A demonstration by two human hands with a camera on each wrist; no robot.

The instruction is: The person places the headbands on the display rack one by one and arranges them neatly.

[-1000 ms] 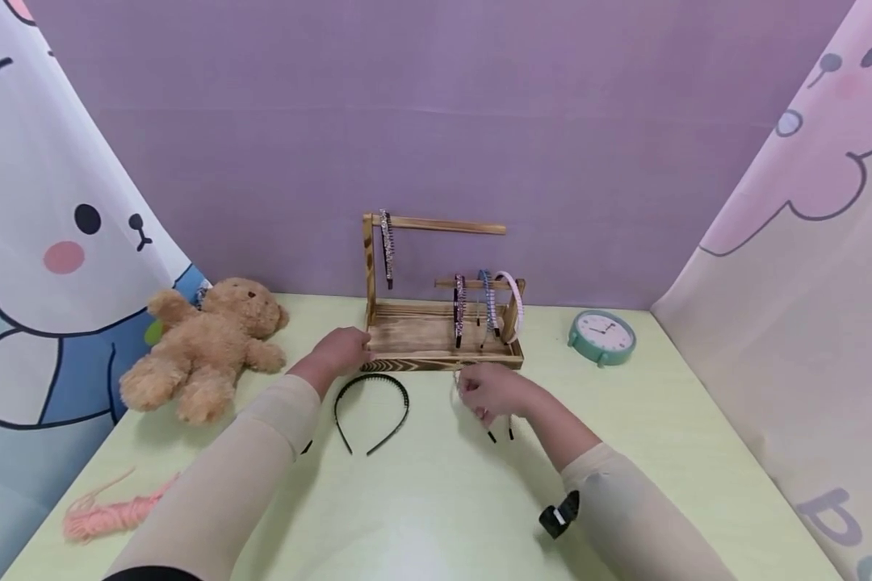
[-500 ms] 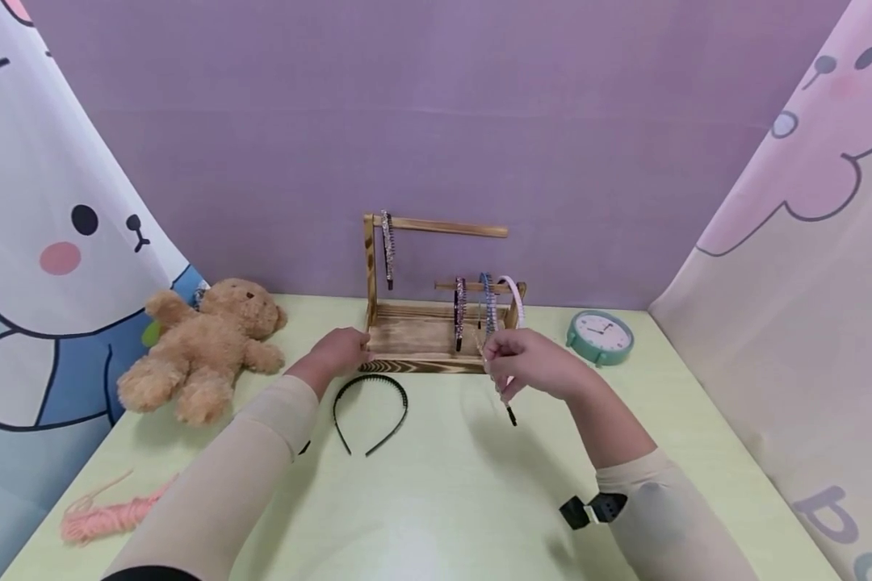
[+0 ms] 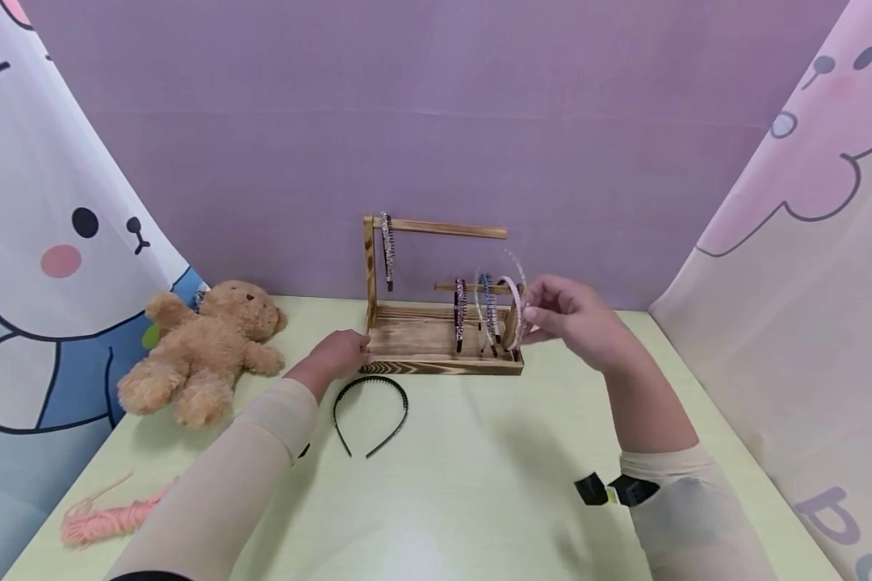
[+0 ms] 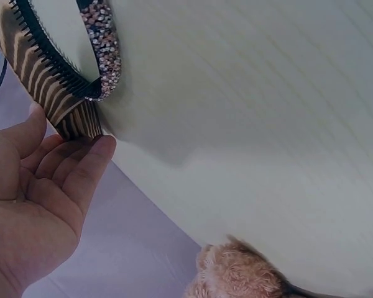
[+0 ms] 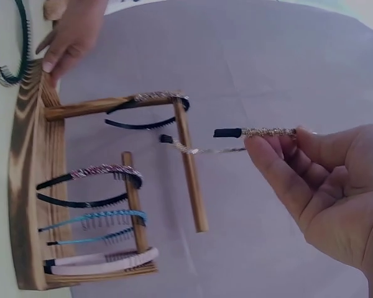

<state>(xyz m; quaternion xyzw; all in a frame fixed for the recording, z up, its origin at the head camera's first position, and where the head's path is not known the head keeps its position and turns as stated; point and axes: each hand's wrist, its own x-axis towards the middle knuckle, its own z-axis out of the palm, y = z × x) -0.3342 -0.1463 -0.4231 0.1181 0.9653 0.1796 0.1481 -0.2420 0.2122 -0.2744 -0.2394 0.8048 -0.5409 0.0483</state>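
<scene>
Left hand (image 3: 340, 353) grips wooden rack (image 3: 410, 335), left end, likely to steady it; right hand (image 5: 336, 186) pinches glittery headband (image 5: 267, 132), tips free.

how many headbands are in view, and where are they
6: the black headband lies on the table; a glittery headband hangs on the upper bar; dark glittery, blue and pale pink headbands hang on the lower bar; the right hand pinches a gold headband.
</scene>
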